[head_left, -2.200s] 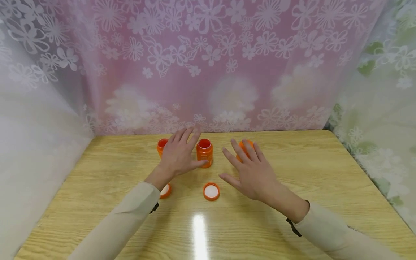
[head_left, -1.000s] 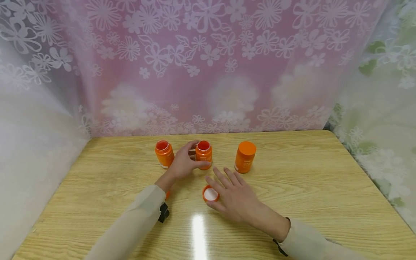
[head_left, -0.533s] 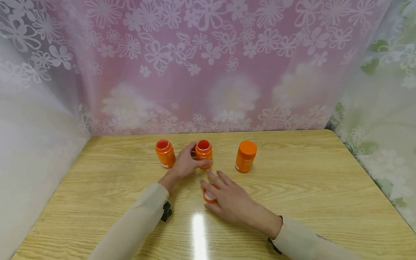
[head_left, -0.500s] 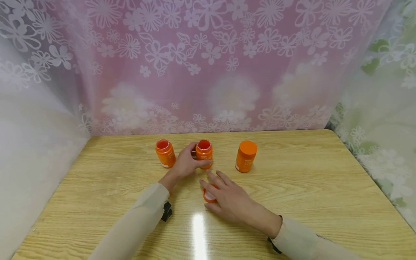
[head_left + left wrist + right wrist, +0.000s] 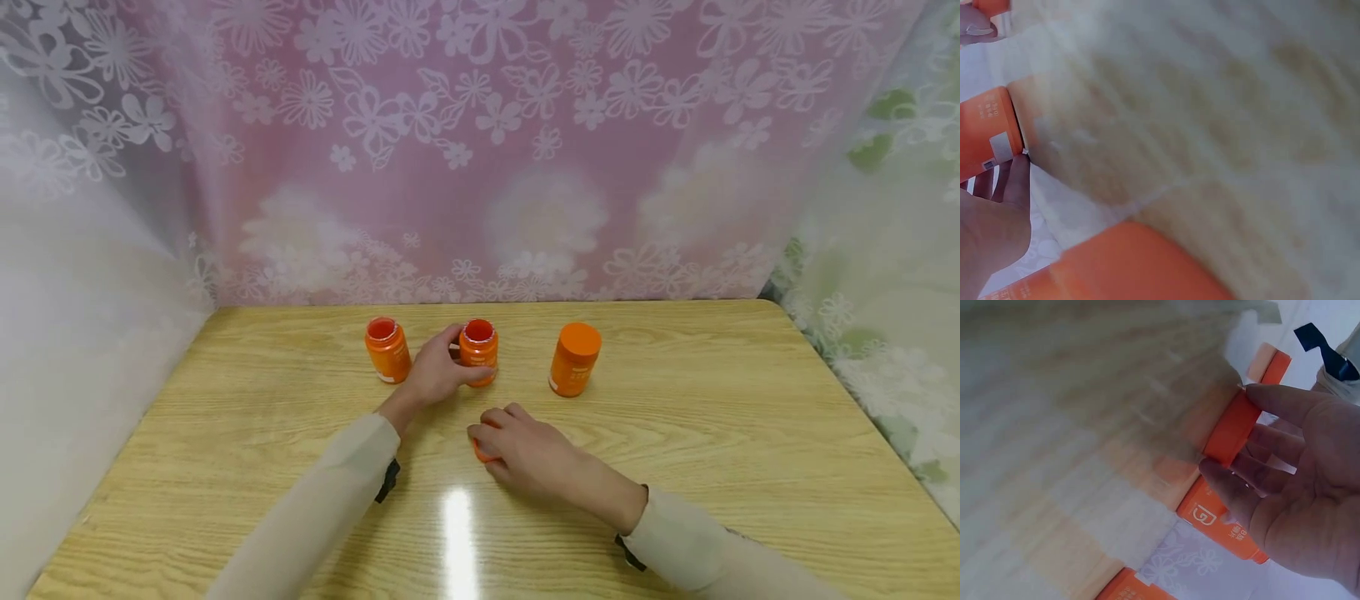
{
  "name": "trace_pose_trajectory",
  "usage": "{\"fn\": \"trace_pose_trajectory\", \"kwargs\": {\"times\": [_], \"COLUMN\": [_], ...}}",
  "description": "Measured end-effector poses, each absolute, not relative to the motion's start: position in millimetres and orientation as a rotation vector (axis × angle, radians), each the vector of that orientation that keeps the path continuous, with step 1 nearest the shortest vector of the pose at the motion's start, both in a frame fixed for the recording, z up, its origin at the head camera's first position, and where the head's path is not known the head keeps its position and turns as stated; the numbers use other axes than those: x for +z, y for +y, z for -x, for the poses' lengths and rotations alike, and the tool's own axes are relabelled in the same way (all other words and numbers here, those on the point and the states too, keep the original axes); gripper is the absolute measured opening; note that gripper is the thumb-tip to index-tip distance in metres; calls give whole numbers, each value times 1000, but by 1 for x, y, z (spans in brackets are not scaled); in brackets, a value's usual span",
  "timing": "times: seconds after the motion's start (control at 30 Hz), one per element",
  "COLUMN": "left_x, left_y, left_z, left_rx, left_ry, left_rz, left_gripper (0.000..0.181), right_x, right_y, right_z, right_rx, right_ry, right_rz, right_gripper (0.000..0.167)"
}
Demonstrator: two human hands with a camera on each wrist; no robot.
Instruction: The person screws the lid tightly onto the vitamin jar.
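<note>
My left hand (image 5: 435, 372) grips the middle open orange bottle (image 5: 478, 354), its thumb across the near side and fingers around the far side. That bottle (image 5: 985, 134) stands upright on the table, also seen in the left wrist view. In front of it, my right hand (image 5: 536, 450) pinches an orange screw cap (image 5: 484, 451) between thumb and curled fingers. The right wrist view shows the cap (image 5: 1233, 428) low at the table surface, thumb on one edge and fingertips on the other. My fingers cover much of it in the head view.
A second open orange bottle (image 5: 387, 352) stands left of my left hand. An orange bottle with its lid on (image 5: 574, 360) stands to the right. Another orange cap (image 5: 1277, 367) lies beyond my right hand. The wooden table (image 5: 712, 375) meets a flowered curtain (image 5: 525, 167) behind.
My left hand moved from above the table to the middle bottle and took hold of it. My right hand came down leftward from the lidded bottle, then its fingers closed on the cap.
</note>
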State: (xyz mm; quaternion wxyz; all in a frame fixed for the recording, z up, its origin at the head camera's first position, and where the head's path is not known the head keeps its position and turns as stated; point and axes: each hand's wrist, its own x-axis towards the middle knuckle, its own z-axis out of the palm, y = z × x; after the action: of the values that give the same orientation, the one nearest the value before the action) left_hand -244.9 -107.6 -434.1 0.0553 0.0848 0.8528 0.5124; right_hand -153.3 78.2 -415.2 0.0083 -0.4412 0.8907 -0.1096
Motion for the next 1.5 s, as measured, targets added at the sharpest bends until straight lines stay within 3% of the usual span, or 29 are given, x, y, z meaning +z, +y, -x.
{"fn": "trace_pose_trajectory", "kwargs": {"times": [0.87,1.5], "left_x": [-436,-439], "left_y": [-105,-109], "left_z": [244,247], "left_rx": [1549,1530], "left_ry": [2605,2617], "left_rz": [-241,-243], "left_gripper": [70,57], "right_x": [-396,-335], "right_y": [74,79], "right_z": [167,184], "right_rx": [-346,-470], "right_ry": [2654,2706], "right_rz": [1273,1351], "right_gripper": [35,37]}}
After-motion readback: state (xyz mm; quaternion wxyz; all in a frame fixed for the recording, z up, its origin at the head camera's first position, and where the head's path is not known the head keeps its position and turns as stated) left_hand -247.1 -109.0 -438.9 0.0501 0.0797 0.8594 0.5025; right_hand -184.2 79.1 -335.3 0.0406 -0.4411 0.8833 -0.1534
